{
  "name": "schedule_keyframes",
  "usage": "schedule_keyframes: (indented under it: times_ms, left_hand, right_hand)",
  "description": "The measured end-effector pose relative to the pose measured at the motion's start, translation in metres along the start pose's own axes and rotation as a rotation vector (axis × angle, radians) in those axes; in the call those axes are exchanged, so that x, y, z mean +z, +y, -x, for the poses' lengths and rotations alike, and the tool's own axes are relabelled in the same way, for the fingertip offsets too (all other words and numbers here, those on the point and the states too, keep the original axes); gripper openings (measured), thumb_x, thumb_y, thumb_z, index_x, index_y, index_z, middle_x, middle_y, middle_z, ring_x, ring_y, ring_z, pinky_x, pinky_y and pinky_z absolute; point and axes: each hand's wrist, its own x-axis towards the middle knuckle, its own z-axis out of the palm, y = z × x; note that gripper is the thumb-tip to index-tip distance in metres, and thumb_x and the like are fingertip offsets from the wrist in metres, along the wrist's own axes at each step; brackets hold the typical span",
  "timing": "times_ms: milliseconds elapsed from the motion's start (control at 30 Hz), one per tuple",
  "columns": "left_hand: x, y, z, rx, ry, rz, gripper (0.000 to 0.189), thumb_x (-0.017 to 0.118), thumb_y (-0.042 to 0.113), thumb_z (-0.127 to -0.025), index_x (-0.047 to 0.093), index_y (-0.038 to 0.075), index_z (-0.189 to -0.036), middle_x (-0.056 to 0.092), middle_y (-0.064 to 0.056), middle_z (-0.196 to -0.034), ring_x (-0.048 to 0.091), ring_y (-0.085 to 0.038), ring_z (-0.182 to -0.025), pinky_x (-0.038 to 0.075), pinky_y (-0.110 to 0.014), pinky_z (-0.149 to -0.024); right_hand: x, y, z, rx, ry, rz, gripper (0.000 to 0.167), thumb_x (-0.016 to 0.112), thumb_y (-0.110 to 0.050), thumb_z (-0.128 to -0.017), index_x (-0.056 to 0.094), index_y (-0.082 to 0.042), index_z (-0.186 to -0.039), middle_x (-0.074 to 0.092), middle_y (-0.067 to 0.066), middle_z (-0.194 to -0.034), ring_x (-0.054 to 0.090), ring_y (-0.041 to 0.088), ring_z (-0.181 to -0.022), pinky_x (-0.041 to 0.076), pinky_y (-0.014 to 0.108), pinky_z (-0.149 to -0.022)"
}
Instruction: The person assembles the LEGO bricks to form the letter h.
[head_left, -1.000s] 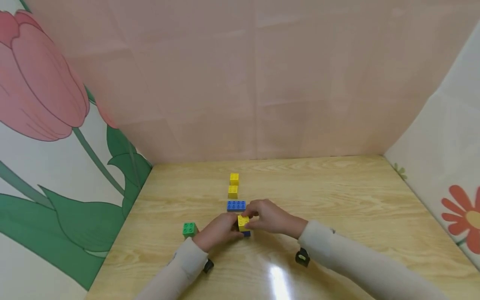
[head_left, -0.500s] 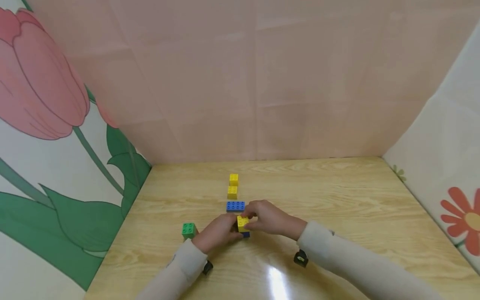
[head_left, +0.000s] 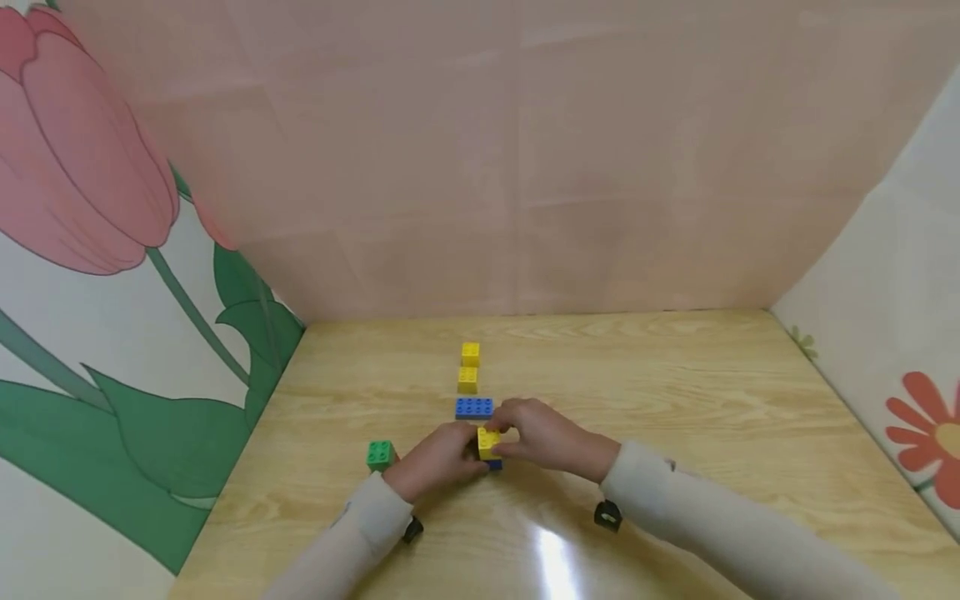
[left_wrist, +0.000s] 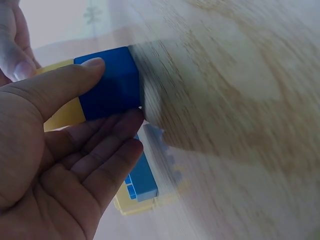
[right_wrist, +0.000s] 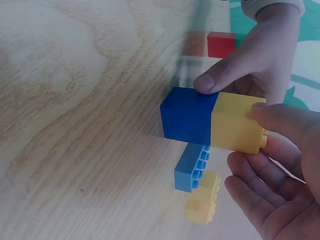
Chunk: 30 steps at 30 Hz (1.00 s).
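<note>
Yellow block (right_wrist: 236, 124) stands upon a dark blue block (right_wrist: 187, 117) between my hands, near the middle of the wooden table (head_left: 675, 400); my left hand (head_left: 442, 458) grips the blue one, thumb against its side, while my right hand (head_left: 543, 437) pinches the yellow one; no gap shows at their seam, so I judge this pair joined, though how firmly I cannot tell; apart from it remain a long blue brick (head_left: 474, 407) just beyond, then a nearer spare yellow (head_left: 467, 382) and a farther spare yellow (head_left: 470, 356); to my left sits a green block (head_left: 380, 454), seemingly over a red block (right_wrist: 220, 45); by count, three yellow, one dark blue, one long blue, one green, one red.
</note>
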Motion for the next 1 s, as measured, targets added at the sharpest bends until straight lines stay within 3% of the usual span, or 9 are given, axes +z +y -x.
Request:
schedule_keyframes:
  times_ms: [333, 633, 800, 1000]
  left_hand:
    - [0.002, -0.001, 0.003, 0.021, -0.023, -0.030, 0.030, 0.077, 0.023, -0.086, 0.066, 0.016, -0.112, 0.063, 0.014, -0.093, 0.056, -0.006, -0.079, 0.050, -0.022, -0.073]
    - [0.007, -0.004, 0.004, -0.011, -0.036, -0.046, 0.033, 0.077, 0.027, -0.086, 0.066, 0.018, -0.115, 0.065, 0.013, -0.105, 0.058, -0.001, -0.092, 0.051, -0.026, -0.084]
    - [0.005, -0.004, 0.004, 0.018, -0.023, -0.024, 0.035, 0.077, 0.028, -0.086, 0.065, 0.019, -0.117, 0.065, 0.013, -0.107, 0.058, 0.000, -0.093, 0.051, -0.025, -0.085]
    - [-0.007, -0.002, 0.003, 0.054, 0.039, -0.034, 0.044, 0.077, 0.032, -0.086, 0.062, 0.019, -0.125, 0.063, 0.011, -0.115, 0.059, -0.004, -0.103, 0.050, -0.026, -0.088]
  right_hand:
    - [0.006, -0.001, 0.002, 0.023, -0.006, -0.014, 0.025, 0.076, -0.028, -0.086, 0.072, -0.014, -0.107, 0.065, -0.008, -0.099, 0.063, 0.014, -0.091, 0.052, 0.025, -0.076]
    - [0.013, 0.003, 0.005, 0.004, -0.001, -0.034, 0.025, 0.076, -0.028, -0.086, 0.071, -0.014, -0.107, 0.065, -0.008, -0.098, 0.064, 0.016, -0.091, 0.052, 0.024, -0.076]
    - [0.013, 0.005, 0.005, -0.035, 0.030, -0.026, 0.026, 0.076, -0.027, -0.087, 0.071, -0.013, -0.108, 0.065, -0.006, -0.099, 0.064, 0.017, -0.091, 0.052, 0.026, -0.076]
    - [0.011, 0.012, 0.005, -0.057, 0.075, 0.002, 0.034, 0.075, -0.028, -0.087, 0.068, -0.014, -0.117, 0.065, -0.005, -0.109, 0.062, 0.015, -0.096, 0.053, 0.028, -0.080]
